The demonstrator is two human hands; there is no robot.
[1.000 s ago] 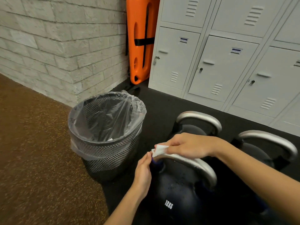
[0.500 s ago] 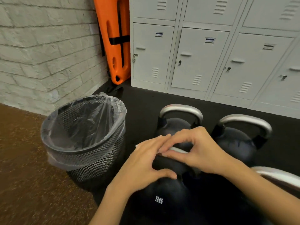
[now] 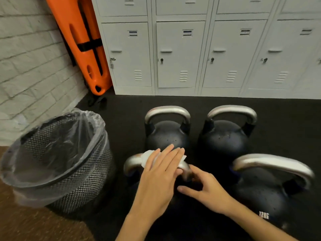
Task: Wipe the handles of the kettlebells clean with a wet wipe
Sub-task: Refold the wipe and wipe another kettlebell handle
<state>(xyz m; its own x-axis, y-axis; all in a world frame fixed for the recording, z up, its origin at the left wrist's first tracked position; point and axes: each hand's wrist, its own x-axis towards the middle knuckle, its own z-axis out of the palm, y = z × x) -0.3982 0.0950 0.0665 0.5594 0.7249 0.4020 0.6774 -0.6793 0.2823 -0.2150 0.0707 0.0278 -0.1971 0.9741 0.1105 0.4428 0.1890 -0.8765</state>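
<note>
Several black kettlebells with silver handles stand on the black floor mat. The near-left kettlebell's handle (image 3: pixel 132 164) is partly under my left hand (image 3: pixel 161 173), which lies flat and presses a white wet wipe (image 3: pixel 147 158) onto the top of the handle. My right hand (image 3: pixel 205 190) rests at the handle's right end, fingers loosely curled beside it, holding nothing that I can see. The far-left kettlebell (image 3: pixel 166 134), far-right kettlebell (image 3: pixel 225 134) and near-right kettlebell (image 3: pixel 265 186) stand untouched. The near-left kettlebell's body is mostly hidden by my arms.
A black mesh waste bin (image 3: pixel 57 164) lined with a clear plastic bag stands left of the kettlebells. Grey lockers (image 3: pixel 182 54) line the back. An orange board (image 3: pixel 83 44) leans in the corner by the white brick wall (image 3: pixel 31 63).
The view has swung right and down, showing more kettlebells. My left hand moved from the handle's left end onto its top, over the wipe. My right hand slid to the handle's right end.
</note>
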